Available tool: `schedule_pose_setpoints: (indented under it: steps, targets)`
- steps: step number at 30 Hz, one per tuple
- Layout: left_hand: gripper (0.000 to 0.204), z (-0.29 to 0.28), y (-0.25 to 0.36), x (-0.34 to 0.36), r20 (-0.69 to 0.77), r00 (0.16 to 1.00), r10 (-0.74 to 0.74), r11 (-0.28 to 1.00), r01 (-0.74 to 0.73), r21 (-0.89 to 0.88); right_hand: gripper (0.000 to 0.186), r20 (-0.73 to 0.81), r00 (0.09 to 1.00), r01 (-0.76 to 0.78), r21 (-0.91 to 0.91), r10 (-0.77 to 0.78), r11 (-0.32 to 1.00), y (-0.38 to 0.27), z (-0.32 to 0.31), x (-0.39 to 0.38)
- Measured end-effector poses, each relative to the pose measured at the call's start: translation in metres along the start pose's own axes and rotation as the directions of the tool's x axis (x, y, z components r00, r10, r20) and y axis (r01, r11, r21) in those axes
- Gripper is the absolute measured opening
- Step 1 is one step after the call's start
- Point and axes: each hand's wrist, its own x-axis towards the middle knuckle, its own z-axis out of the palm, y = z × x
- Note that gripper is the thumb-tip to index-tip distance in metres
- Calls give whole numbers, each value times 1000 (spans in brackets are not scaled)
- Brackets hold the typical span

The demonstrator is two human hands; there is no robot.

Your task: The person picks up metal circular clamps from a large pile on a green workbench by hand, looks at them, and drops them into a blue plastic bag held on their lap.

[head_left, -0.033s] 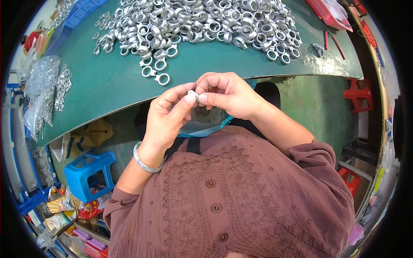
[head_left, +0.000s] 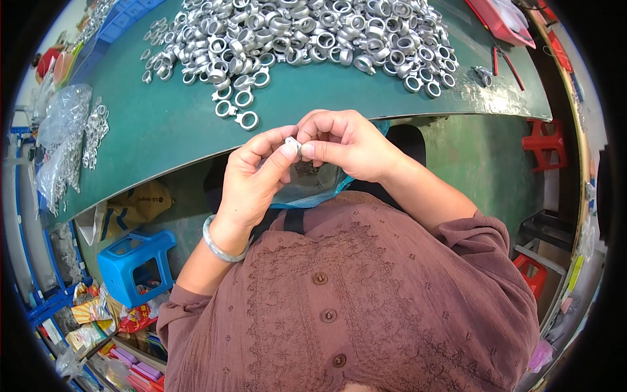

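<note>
A small silver-grey metal part (head_left: 293,143) is pinched between my two hands, in front of the table's near edge. My left hand (head_left: 250,170) grips it between thumb and forefinger. From the other side, the closed thumb and fingers of my right hand (head_left: 356,147) press on its edge. Most of the part is hidden by fingertips, so its full shape cannot be seen. Below my hands lies an open bluish plastic bag (head_left: 313,197) with small dark pieces inside. Beyond them, a few loose metal rings (head_left: 248,121) lie at the near end of a big pile of silver rings (head_left: 281,26).
The green table (head_left: 163,124) has a curved near edge. At its left lie a clear plastic bag (head_left: 64,124) and smaller metal pieces (head_left: 96,130); at its right, red-handled tools (head_left: 509,68) and a pink tray (head_left: 503,23). A blue stool (head_left: 136,268) stands at lower left.
</note>
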Motion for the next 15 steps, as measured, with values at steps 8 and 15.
schedule_pose_setpoints:
  steps: [8, 15]
  targets:
    - [27, 0, -1, -1, 9, 1000, 26, 1000, -26, 14, 7, 28, 993, 119, -112, -117, 987, 4, -2, 0]
    - [26, -1, 0, -1, 18, 1000, 20, 1000, -20, -16, 7, 56, 982, 187, -163, -181, 969, 3, -4, 0]
